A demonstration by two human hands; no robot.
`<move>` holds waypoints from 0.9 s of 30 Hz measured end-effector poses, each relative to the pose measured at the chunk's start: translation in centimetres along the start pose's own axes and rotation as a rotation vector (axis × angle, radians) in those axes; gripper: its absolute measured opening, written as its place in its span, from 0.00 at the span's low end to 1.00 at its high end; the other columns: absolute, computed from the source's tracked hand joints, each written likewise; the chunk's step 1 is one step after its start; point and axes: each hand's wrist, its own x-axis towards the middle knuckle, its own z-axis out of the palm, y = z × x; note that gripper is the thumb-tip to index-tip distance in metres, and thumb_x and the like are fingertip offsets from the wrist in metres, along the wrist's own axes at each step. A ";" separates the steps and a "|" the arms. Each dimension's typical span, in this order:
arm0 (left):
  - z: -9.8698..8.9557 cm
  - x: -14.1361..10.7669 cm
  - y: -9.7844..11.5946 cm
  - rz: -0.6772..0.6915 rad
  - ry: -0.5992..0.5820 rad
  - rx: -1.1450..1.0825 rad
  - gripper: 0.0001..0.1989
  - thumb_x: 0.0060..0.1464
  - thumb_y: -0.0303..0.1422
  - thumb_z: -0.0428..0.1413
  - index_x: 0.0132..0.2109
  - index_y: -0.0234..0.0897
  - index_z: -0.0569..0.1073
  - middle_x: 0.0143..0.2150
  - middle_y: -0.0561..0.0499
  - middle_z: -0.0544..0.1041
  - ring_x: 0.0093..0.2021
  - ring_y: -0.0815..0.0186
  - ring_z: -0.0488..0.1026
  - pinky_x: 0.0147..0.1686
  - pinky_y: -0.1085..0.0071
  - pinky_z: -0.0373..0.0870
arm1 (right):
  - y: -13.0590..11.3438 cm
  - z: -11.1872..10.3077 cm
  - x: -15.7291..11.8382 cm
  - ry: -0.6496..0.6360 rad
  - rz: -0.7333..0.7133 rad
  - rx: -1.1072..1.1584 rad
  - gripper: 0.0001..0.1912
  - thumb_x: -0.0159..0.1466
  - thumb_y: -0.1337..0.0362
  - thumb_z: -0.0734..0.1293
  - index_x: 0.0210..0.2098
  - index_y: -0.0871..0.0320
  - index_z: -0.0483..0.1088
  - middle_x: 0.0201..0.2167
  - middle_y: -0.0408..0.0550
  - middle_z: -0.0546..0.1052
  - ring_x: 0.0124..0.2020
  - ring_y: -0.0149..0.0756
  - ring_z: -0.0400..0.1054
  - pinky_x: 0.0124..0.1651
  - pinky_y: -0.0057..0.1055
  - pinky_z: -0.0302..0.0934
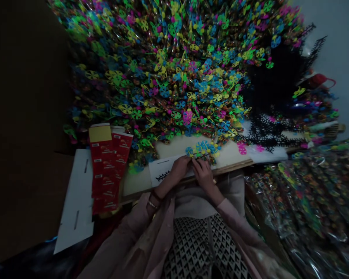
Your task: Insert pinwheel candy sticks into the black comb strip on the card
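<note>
My left hand point(180, 167) and my right hand point(202, 169) meet at the table's front edge, fingertips pressed together on something too small to make out. Under and beside my left hand lies a white card point(157, 170) with a black toothed plastic strip point(163, 176) on it. Just beyond my fingers sits a small row of blue and yellow pinwheel toys point(205, 147), partly hidden by my hands. Both hands have curled fingers.
A large heap of colourful pinwheel toys point(168, 77) covers the table point(232, 153). Black plastic strips point(264, 131) lie at the right. Red printed cards point(104, 174) and a white board point(77, 197) are at the left. Bagged toys point(308, 197) fill the lower right.
</note>
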 end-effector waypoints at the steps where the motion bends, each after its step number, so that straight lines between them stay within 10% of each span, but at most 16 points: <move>1: -0.2 -0.1 0.0 -0.011 -0.007 0.018 0.10 0.60 0.25 0.48 0.42 0.33 0.74 0.41 0.44 0.77 0.43 0.62 0.73 0.44 0.70 0.68 | 0.1 0.0 -0.1 -0.010 -0.014 -0.028 0.18 0.67 0.66 0.59 0.56 0.56 0.68 0.45 0.56 0.72 0.47 0.41 0.65 0.52 0.40 0.61; 10: -1.4 -2.6 -0.3 -0.120 -0.061 0.123 0.13 0.64 0.33 0.45 0.44 0.36 0.73 0.43 0.45 0.75 0.46 0.62 0.72 0.44 0.69 0.67 | -0.2 -4.1 2.9 -0.040 -0.086 -0.069 0.15 0.66 0.59 0.62 0.49 0.54 0.72 0.41 0.52 0.71 0.43 0.41 0.62 0.47 0.38 0.57; 15: -0.7 -2.1 -0.7 -0.103 -0.059 0.103 0.12 0.63 0.33 0.46 0.43 0.36 0.74 0.43 0.45 0.75 0.46 0.62 0.72 0.45 0.69 0.67 | 1.3 -6.8 15.6 0.031 -0.123 -0.131 0.26 0.64 0.74 0.57 0.61 0.51 0.62 0.58 0.54 0.63 0.57 0.47 0.54 0.55 0.45 0.53; 20: -0.6 -1.6 -1.2 -0.084 -0.046 0.051 0.12 0.63 0.32 0.47 0.42 0.36 0.75 0.41 0.45 0.76 0.44 0.61 0.73 0.44 0.69 0.68 | 2.6 -5.9 26.1 -0.235 -0.407 -0.166 0.28 0.60 0.80 0.58 0.57 0.53 0.65 0.64 0.52 0.58 0.67 0.48 0.42 0.63 0.57 0.38; 27: -0.6 -1.8 -1.7 -0.043 -0.034 -0.015 0.12 0.63 0.32 0.47 0.42 0.35 0.75 0.42 0.45 0.77 0.45 0.61 0.73 0.45 0.70 0.67 | 2.5 -5.0 19.0 -0.303 -0.519 -0.144 0.21 0.62 0.77 0.60 0.53 0.60 0.67 0.57 0.56 0.68 0.60 0.42 0.56 0.60 0.43 0.49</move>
